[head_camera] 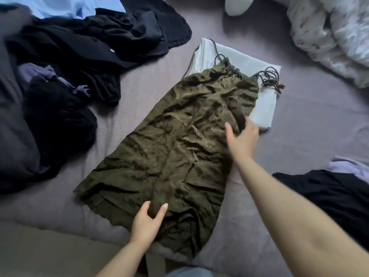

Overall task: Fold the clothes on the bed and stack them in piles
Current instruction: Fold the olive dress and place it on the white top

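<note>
- Centrally, an olive-green crumpled garment [175, 148] with a drawstring top lies spread on the bed [299, 120]; its far end overlaps a folded pale-grey cloth [239, 56], and its cords [268, 77] trail onto that cloth.
- Left hand [146, 222]: at the garment's near hem, thumb and fingers pinching a raised ridge of fabric.
- Right hand [242, 138]: on the garment's right edge, thumb spread over the cloth; the fingertips are tucked into or behind a fold, so a true grasp there is probable but cannot be confirmed.
- Step in hand, as judged: the garment is being smoothed and gathered for its first fold; no fold is yet made.
- Next move, as judged: calls for lifting one long edge evenly with both hands and laying it across, with the loose cords tucked in so that they do not snag.
- Unfolded dark clothes [65, 62] are heaped at far left; a black garment [327, 196] lies at near right.
- Hidden or unclear: the pale-grey cloth's middle is covered; a floral quilt [329, 35] and a white object [237, 5] are cut off at the far edge; single items in the dark heap cannot be told apart.
</note>
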A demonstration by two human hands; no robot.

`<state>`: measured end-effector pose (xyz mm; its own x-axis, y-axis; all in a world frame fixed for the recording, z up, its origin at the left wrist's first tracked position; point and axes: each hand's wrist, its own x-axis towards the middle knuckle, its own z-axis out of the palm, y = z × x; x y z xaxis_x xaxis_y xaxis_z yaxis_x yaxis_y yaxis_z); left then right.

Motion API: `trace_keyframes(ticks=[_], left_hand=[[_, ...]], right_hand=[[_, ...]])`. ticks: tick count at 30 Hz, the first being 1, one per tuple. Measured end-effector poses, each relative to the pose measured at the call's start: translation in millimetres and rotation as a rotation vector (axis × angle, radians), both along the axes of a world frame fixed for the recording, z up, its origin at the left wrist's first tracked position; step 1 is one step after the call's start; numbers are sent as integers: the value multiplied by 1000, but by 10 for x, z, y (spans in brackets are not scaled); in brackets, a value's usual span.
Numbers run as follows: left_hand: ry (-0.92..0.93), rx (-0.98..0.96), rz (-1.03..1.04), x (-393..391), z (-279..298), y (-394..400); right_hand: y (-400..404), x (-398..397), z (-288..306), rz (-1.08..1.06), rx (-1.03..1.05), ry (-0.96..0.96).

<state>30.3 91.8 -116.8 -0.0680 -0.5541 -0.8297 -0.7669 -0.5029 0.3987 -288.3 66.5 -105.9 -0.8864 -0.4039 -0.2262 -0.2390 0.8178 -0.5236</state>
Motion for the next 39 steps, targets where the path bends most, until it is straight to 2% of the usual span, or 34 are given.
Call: trace_keyframes(ticks=[5,11,14,19,22,25,27,28,31,33,37,39], left_hand=[[153,161,227,93,38,31],[47,23,337,43,31,12],[-54,-107,262,25,80,-15],[-103,-274,-27,222,91,-57],[-106,-275,15,363,111,-81],[-93,-138,116,390,151,-54],[-55,-37,189,394,106,17],[-49,-4,234,388,85,46],[-67,42,337,385,36,124],[-92,-23,313,378,58,158],[-114,-157,174,471,139,130],[-82,-145,159,562,94,69]], right_hand=[[892,1029,-137,-255,111,-320],[1248,1614,-78,-315,225,-456],[1312,1813,-1,-188,362,-420],[1642,2143,42,18,497,-332],[1845,2204,-17,-192,397,-373],[1869,2290,-37,-378,207,-409],[1834,2393,30,-418,165,-401],[1827,2455,57,-344,198,-298],[1839,2624,51,145,246,77],[1814,2645,0,353,235,153],[1780,2515,-72,352,412,101],[1767,2448,-74,351,461,67]])
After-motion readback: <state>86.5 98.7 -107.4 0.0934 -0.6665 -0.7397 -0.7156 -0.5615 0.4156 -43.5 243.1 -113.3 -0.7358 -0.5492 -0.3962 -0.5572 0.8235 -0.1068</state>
